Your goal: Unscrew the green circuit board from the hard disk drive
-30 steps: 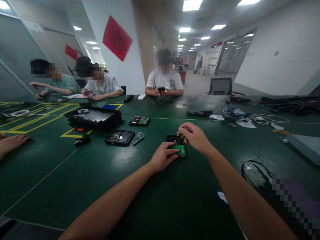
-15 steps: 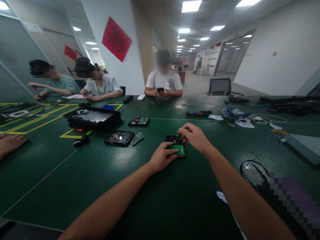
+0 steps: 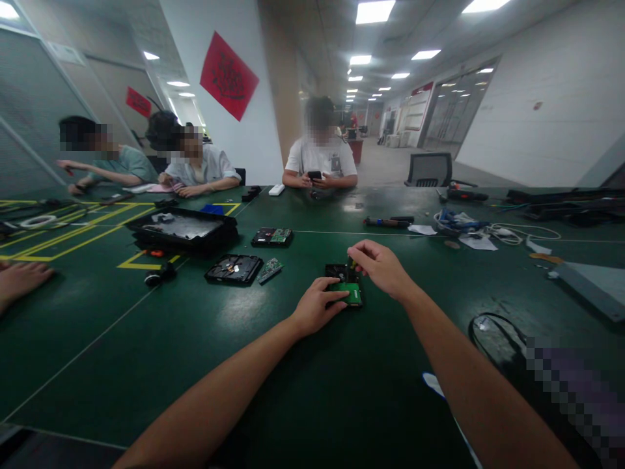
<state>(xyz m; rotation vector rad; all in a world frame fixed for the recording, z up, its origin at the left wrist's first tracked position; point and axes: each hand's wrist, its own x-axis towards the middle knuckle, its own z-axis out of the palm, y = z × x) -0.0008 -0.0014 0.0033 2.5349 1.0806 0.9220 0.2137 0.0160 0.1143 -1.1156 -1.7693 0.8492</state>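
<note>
A black hard drive (image 3: pixel 339 271) with a green circuit board (image 3: pixel 352 293) on top lies on the green table (image 3: pixel 293 378) in front of me. My left hand (image 3: pixel 317 306) presses on its near left edge, fingers laid over the board. My right hand (image 3: pixel 381 267) is closed around a small screwdriver (image 3: pixel 350 264) with a yellow-and-black handle, held upright with its tip down on the drive.
Another opened drive (image 3: pixel 233 268) and a loose green board (image 3: pixel 270 269) lie to the left, a further drive (image 3: pixel 272 236) behind them, beside a black tray (image 3: pixel 183 229). Cables (image 3: pixel 493 231) and tools sit at the right. Three people sit at the far side. Someone's hand (image 3: pixel 19 279) rests at the left edge.
My right hand has shifted slightly to the left over the drive. My left hand and the drive stay where they were.
</note>
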